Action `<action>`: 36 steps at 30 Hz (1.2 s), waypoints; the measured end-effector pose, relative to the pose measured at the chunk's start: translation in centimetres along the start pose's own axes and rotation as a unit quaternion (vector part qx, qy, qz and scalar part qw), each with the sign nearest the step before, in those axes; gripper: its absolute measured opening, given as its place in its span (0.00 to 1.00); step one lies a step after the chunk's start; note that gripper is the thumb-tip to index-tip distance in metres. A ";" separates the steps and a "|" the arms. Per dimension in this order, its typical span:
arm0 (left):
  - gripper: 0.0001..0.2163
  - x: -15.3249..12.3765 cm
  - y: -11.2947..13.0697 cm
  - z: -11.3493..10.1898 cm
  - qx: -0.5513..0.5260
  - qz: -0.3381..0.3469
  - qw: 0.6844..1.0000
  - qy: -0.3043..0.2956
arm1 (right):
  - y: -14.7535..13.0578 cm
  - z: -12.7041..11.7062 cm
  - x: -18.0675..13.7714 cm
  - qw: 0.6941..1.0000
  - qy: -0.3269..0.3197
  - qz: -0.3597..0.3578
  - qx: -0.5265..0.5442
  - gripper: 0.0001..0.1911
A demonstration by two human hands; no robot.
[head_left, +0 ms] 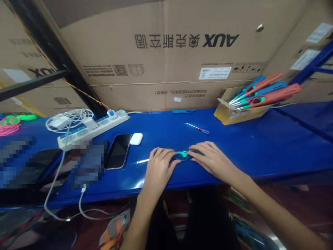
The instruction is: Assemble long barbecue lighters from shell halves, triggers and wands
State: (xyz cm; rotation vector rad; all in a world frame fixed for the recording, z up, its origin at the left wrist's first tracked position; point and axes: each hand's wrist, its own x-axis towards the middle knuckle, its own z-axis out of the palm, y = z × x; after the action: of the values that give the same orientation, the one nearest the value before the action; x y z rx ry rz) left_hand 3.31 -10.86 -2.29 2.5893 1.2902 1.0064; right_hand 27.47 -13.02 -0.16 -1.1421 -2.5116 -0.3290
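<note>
A blue long-nosed lighter [183, 155] with a green trigger lies low over the blue tabletop, its metal nozzle pointing left. My left hand [161, 165] is closed around its nozzle end, with thumb and fingers on both sides. At the other end, my right hand [209, 155] grips the handle with bent fingers. Both hands partly cover the lighter, so only its middle and the nozzle tip show. Beyond my right hand lies a small screwdriver [204, 131] with a clear purplish handle. Farther back, a flat blue piece like a lighter casing [184, 111] rests near the cardboard.
A yellow-taped carton [226, 117] at back right holds several red and blue lighters [270, 95]. To the left are a phone [119, 151], a white earbud case [136, 139], a power strip [104, 125] and loose white cables [61, 163]. Large cardboard boxes [166, 55] stand behind.
</note>
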 end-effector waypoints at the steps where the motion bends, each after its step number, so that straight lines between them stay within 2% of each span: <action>1: 0.08 0.0 0.0 0.0 -0.001 -0.003 1.000 -0.001 | 0.0 0.0 0.1 1.000 -0.003 0.000 0.012 0.12; 6: 0.10 0.0 -0.1 0.0 -0.006 -0.015 1.000 -0.009 | -0.1 -0.3 0.5 0.994 -0.020 0.043 0.103 0.11; 9: 0.13 0.0 -0.1 0.1 -0.009 -0.025 1.000 -0.012 | 0.8 -0.6 1.6 0.988 -0.031 0.065 0.137 0.12; 14: 0.17 0.1 -0.1 0.0 -0.027 -0.041 0.999 -0.019 | 6.2 -0.1 6.5 0.988 -0.031 0.127 0.088 0.17; 16: 0.16 0.1 -0.1 0.0 -0.033 -0.034 0.999 -0.017 | 8.8 0.6 9.3 0.983 -0.102 0.151 0.002 0.20; 19: 0.14 0.1 -0.1 0.0 -0.039 -0.019 0.999 -0.023 | 11.9 2.0 13.0 0.974 -0.154 0.165 -0.035 0.24; 22: 0.15 0.0 0.0 0.0 -0.043 -0.027 0.998 -0.022 | 13.4 3.5 15.5 0.964 -0.197 0.166 -0.058 0.25; 25: 0.16 0.0 0.1 -0.2 -0.054 -0.041 0.998 -0.017 | 13.6 4.8 16.5 0.958 -0.215 0.168 -0.086 0.21; 30: 0.12 0.1 0.1 -0.4 -0.081 -0.066 0.995 0.007 | 13.1 5.8 16.8 0.957 -0.210 0.166 -0.110 0.18; 33: 0.09 0.1 0.0 -0.5 -0.084 -0.070 0.994 0.021 | 12.5 5.3 16.8 0.960 -0.192 0.173 -0.103 0.17; 36: 0.09 0.0 -0.2 -0.5 -0.080 -0.079 0.992 0.050 | 11.0 3.8 16.1 0.967 -0.152 0.187 -0.085 0.16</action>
State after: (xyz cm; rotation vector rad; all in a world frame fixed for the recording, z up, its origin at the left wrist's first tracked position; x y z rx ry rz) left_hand 2.90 -10.86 -1.91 2.3070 1.3494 1.1707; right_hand 25.21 6.34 3.73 -1.8228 -2.4755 -0.2863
